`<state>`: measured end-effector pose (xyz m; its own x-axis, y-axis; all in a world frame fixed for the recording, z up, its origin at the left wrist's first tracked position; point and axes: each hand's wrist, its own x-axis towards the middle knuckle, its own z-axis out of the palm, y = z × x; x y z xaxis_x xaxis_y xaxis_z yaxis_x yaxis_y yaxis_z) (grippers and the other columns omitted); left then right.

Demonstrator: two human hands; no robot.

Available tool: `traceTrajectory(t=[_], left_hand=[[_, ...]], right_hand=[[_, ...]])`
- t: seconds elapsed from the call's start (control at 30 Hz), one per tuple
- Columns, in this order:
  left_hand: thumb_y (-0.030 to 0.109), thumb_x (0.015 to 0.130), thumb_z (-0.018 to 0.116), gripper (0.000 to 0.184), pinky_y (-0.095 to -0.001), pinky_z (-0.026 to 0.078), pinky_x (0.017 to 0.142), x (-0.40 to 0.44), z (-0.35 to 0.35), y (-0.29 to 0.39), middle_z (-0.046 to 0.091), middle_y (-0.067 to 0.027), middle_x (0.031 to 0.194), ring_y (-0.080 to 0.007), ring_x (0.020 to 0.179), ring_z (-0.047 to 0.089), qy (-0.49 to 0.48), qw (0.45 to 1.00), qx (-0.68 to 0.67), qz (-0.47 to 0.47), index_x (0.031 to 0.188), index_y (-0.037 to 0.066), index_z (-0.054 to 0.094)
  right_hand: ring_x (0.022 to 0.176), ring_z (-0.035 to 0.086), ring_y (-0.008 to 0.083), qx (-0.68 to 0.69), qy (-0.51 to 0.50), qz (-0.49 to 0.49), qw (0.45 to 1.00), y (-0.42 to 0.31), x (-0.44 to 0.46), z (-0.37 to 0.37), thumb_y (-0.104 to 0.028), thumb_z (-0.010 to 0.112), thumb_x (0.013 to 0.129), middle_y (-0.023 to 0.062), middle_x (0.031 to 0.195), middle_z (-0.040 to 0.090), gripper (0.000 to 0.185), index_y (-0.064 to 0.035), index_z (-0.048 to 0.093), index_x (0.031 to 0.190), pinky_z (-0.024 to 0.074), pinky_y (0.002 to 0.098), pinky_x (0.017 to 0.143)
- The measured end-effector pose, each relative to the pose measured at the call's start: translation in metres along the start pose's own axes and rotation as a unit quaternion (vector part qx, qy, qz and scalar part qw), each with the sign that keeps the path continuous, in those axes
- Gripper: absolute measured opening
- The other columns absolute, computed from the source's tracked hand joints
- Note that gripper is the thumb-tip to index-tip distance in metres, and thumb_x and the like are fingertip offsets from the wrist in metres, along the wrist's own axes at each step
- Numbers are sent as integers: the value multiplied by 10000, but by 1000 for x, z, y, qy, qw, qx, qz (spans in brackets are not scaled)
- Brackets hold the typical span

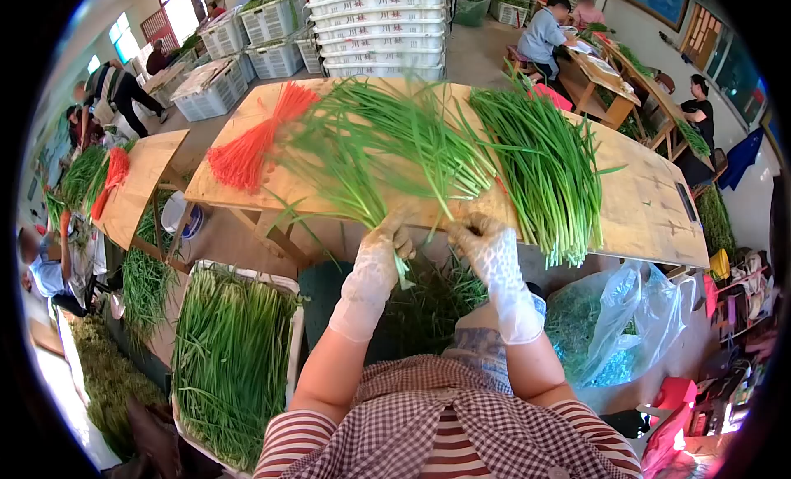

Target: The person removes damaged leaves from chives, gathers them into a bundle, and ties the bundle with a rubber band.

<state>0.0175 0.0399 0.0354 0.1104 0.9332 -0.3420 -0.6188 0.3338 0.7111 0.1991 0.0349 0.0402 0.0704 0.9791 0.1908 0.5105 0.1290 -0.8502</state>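
My left hand (386, 246), in a pale glove, is closed round a bunch of green garlic chives (354, 186); their cut ends poke out below the fist and their leaves are smeared by motion. Close by on the right, my gloved right hand (484, 241) pinches what looks like a single chive stalk (442, 204) near its lower end. Beyond both hands, a loose pile of chives (428, 141) is spread on the wooden table (634, 207). A thick row of chives (544, 170) lies to the right, its pale ends over the near edge.
Red ties (259, 141) lie at the table's left. A white crate (235, 355) full of chives stands at lower left, a clear plastic bag (626, 322) of green scraps at lower right. Stacked white crates (379, 34) rise behind. People work at other tables (606, 75).
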Motion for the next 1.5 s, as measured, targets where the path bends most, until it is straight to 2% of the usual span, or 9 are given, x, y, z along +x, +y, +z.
traceTrajectory(t=[0.13,0.27,0.5,0.73,0.97,1.1,1.27,1.37,1.5], left_hand=[[257,933,587,339,-235,285,478,8,3,-4,263,72,578,-74,495,296,25,998,52,-10,1206,56,587],[251,947,553,313,-230,271,475,4,-6,-5,260,73,577,-79,502,302,-19,999,37,6,1175,46,619],[313,985,496,363,-233,267,473,2,-5,-16,274,60,512,-91,449,282,-14,998,53,-17,1197,42,613],[328,938,590,314,-259,389,499,-4,-8,-9,420,27,583,-114,487,407,46,996,70,39,1089,57,642],[273,892,669,204,-282,498,520,-8,-10,5,524,-6,645,-156,502,513,65,997,5,45,881,78,608],[170,845,724,179,-273,452,481,-8,-3,-2,531,-9,640,-134,466,469,77,993,81,29,887,39,610],[207,826,739,212,-250,380,450,-13,-6,-4,524,-5,605,-104,473,457,77,985,146,43,820,32,620],[216,835,727,225,-248,370,454,-13,-3,-7,505,4,579,-100,466,445,66,989,129,34,766,41,604],[196,867,689,198,-245,352,453,-11,-2,-12,452,28,544,-88,446,409,60,985,158,45,765,54,598]], right_hand=[[723,662,341,-61,-48,-6,997,-16,-41,9,-311,713,783,226,818,665,314,-34,720,930,520,385,683],[736,677,233,104,-147,111,977,-27,-44,6,-292,685,839,174,882,702,317,-11,712,983,518,349,704],[677,593,80,174,-105,85,976,-14,-11,36,-217,694,871,57,792,689,279,40,698,980,483,232,639],[760,687,214,34,-48,14,998,-23,-27,26,-312,671,849,165,836,704,355,11,693,995,530,321,714],[745,675,185,228,-106,221,942,21,-34,20,-372,600,909,122,843,713,399,12,698,961,519,293,674],[722,657,163,307,-73,155,936,24,-19,52,-370,678,857,118,816,706,416,39,710,922,509,283,672],[756,675,322,41,-3,32,999,8,-31,41,-292,766,734,215,838,674,323,-72,728,967,525,374,698],[668,600,91,-8,-41,11,999,0,-37,37,-187,755,797,70,764,697,257,-13,712,982,496,249,646],[697,606,107,221,-81,113,965,-5,-31,36,-180,736,820,60,789,694,254,20,703,973,493,248,676]])
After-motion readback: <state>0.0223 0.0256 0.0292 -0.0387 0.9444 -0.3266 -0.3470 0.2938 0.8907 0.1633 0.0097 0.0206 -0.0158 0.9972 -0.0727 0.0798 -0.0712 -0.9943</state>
